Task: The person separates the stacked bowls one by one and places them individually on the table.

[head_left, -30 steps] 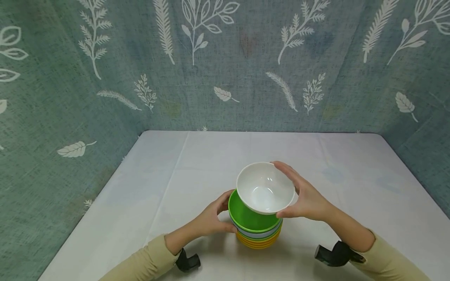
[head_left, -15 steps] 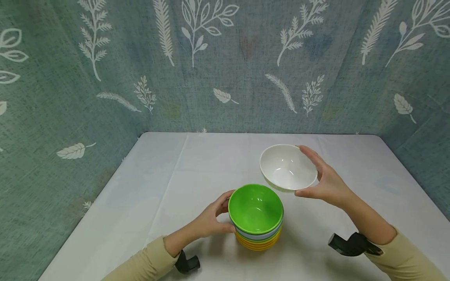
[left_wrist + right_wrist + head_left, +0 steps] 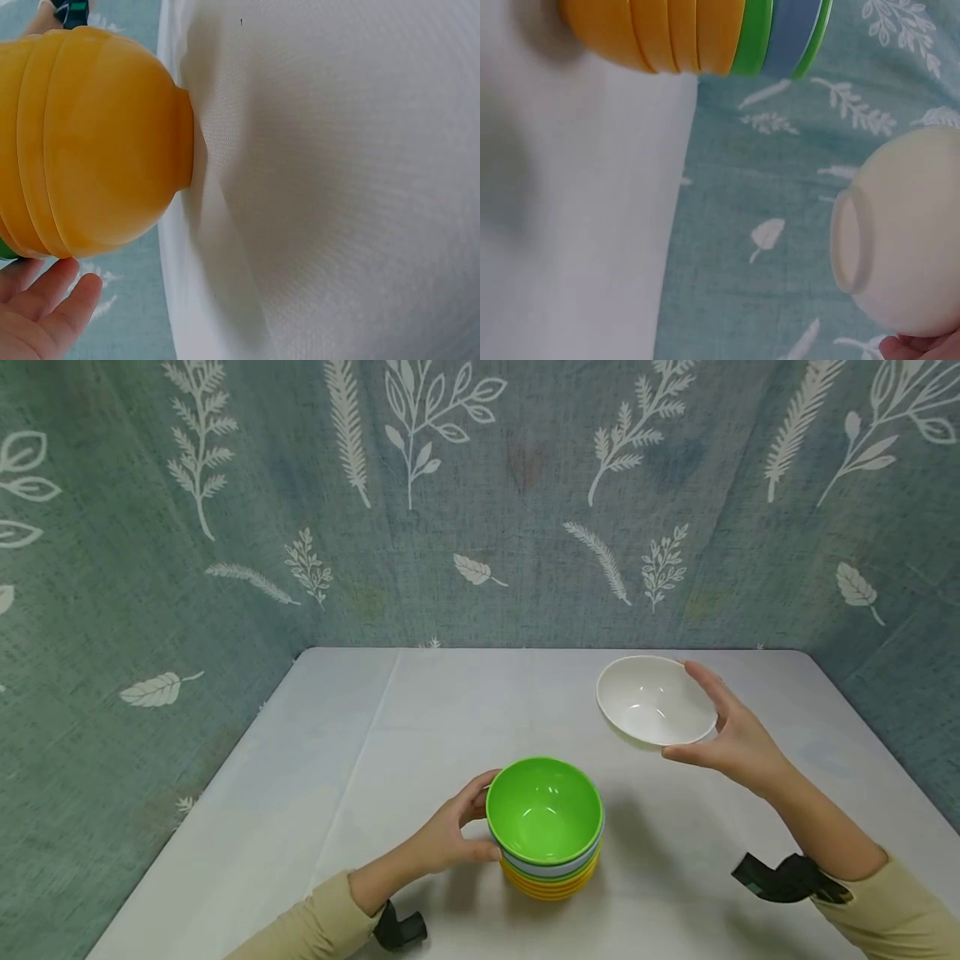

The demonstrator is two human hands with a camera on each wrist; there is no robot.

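A stack of bowls stands upright on the table, with a green bowl (image 3: 545,802) on top. Beneath it show a grey-blue rim, a second green rim and several yellow bowls (image 3: 112,142). My left hand (image 3: 450,837) holds the stack's left side, thumb at the front and fingers behind. To the right and farther back, a white bowl (image 3: 654,700) is in the air, tilted slightly towards me. My right hand (image 3: 738,739) grips its right side by the rim. In the right wrist view the white bowl's foot (image 3: 849,240) points towards the table side.
A white cloth covers the table (image 3: 435,710). Behind and at the sides hangs a grey-green curtain (image 3: 480,502) with white leaf prints. A black wrist camera (image 3: 787,878) sits at the right sleeve, and another camera (image 3: 400,927) at the left.
My right hand has carried the white bowl from over the green bowl to the right and farther back. The left hand and the stack have stayed in place.
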